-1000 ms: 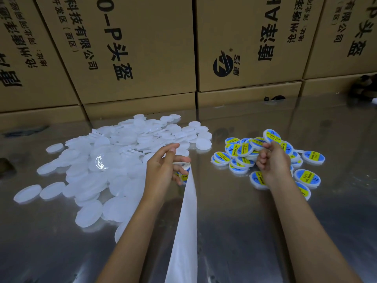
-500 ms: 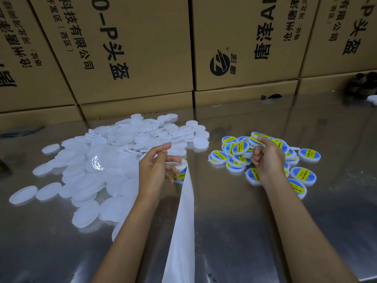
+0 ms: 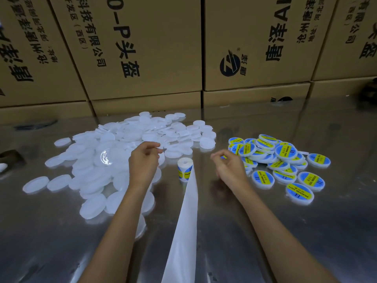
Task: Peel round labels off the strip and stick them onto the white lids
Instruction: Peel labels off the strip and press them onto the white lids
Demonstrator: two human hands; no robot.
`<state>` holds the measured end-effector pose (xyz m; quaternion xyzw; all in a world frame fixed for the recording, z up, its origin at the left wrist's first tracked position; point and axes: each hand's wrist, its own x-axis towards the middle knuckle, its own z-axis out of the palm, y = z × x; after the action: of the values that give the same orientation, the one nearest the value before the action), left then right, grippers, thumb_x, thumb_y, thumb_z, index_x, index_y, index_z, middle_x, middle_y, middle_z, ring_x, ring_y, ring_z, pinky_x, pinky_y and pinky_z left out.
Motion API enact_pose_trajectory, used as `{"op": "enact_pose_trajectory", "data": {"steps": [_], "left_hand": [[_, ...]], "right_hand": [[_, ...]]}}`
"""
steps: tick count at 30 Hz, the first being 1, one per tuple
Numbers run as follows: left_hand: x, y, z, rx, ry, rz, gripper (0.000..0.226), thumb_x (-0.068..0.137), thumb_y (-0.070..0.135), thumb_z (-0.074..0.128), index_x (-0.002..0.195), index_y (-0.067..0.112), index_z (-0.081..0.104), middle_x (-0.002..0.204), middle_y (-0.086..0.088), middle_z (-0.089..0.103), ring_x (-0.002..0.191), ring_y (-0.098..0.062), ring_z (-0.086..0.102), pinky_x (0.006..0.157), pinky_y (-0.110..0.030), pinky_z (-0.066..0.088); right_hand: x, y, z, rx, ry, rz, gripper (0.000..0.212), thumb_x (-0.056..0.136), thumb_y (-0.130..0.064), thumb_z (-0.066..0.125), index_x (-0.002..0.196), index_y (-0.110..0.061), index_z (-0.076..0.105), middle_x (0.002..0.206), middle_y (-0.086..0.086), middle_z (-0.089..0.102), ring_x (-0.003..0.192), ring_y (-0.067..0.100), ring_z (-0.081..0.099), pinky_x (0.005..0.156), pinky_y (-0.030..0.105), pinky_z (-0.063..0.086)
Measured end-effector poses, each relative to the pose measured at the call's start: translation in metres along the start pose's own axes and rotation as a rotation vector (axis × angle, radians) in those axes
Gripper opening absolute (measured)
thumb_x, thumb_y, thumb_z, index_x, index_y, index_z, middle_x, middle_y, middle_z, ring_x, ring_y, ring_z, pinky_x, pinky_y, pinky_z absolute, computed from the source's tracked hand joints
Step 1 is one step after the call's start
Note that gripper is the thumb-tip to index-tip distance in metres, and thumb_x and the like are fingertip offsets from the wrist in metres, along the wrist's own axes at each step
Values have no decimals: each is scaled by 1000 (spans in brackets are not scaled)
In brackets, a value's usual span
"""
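Observation:
My left hand (image 3: 143, 160) hovers over the pile of plain white lids (image 3: 114, 160), and its curled fingertips pinch the edge of one lid. The label roll (image 3: 184, 169) stands free on the table between my hands. Its bare white backing strip (image 3: 186, 221) trails toward me. My right hand (image 3: 228, 168) hangs just right of the roll with fingers loosely curled and nothing plainly held. A bit of blue and yellow shows at its fingertips; it looks like a lid behind. Labelled lids (image 3: 283, 160) with blue-and-yellow stickers are heaped to the right.
The shiny metal table (image 3: 306, 231) reflects the room. Stacked cardboard boxes (image 3: 142, 58) form a wall along its far edge. A dark object (image 3: 9, 158) lies at the left edge.
My left hand let go of the label roll and moved up-left onto the white lids. My right hand left the labelled pile and came toward the roll.

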<state>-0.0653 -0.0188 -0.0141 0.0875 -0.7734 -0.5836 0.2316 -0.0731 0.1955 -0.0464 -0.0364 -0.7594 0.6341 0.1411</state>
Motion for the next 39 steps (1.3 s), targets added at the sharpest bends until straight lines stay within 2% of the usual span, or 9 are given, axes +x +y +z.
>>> {"op": "enact_pose_trajectory", "data": {"steps": [5,9,14,22,25,28,33,36,39], "left_hand": [[41,24,43,410,-273,195,24,94,10,57,111,15,72,116,0,70,103,-14,61,88,-23,43],[74,24,71,884,-651,245,42,88,15,66,129,20,65,136,-6,60,122,-24,55,94,-26,42],[90,7,84,994,-764,248,49,85,17,70,134,19,65,133,-3,64,126,-25,56,98,-30,44],[78,12,60,576,-462,355,31,103,7,44,125,8,66,124,-12,67,109,-28,62,88,-30,47],[58,27,37,120,-371,121,29,105,7,41,121,9,65,121,-10,63,93,-26,68,90,-45,58],[27,40,17,-228,-410,-99,28,107,14,43,125,11,64,129,-14,62,101,-31,71,87,-40,61],[-23,55,9,-155,-592,123,26,107,17,47,124,14,66,126,-4,69,110,-18,70,94,-26,56],[-39,58,13,0,-695,296,28,104,10,52,123,20,69,123,9,71,117,-6,64,100,-22,50],[-45,63,22,-260,-621,53,37,100,9,56,134,23,61,125,3,69,114,-10,66,102,-27,49]], "right_hand": [[5,6,3,-48,-24,19,17,92,-20,62,83,-5,64,40,-11,45,47,13,44,56,26,37],[9,6,-1,26,-24,66,18,92,-17,60,79,-4,64,40,-11,43,47,15,42,51,26,34],[11,8,-2,3,-49,52,21,93,-19,59,77,-5,64,38,-9,44,40,10,42,48,23,35],[10,6,-2,-69,-120,41,24,93,-23,59,72,-13,64,42,-8,50,41,5,44,54,28,36],[8,5,-1,-114,-133,28,24,92,-26,62,77,-8,65,51,-7,53,51,10,48,60,29,40],[2,-1,1,-93,-124,10,30,94,-33,61,73,-11,66,55,-5,55,56,12,50,61,28,43],[-12,-33,0,372,-353,272,63,92,-68,44,68,-16,72,59,3,60,45,13,48,39,19,27],[-19,-37,-6,627,-510,250,47,96,-52,48,83,-13,71,71,6,61,52,13,53,40,21,30],[-24,-38,-11,719,-559,223,28,98,-31,50,89,-11,66,76,6,61,56,13,54,45,23,32]]}}
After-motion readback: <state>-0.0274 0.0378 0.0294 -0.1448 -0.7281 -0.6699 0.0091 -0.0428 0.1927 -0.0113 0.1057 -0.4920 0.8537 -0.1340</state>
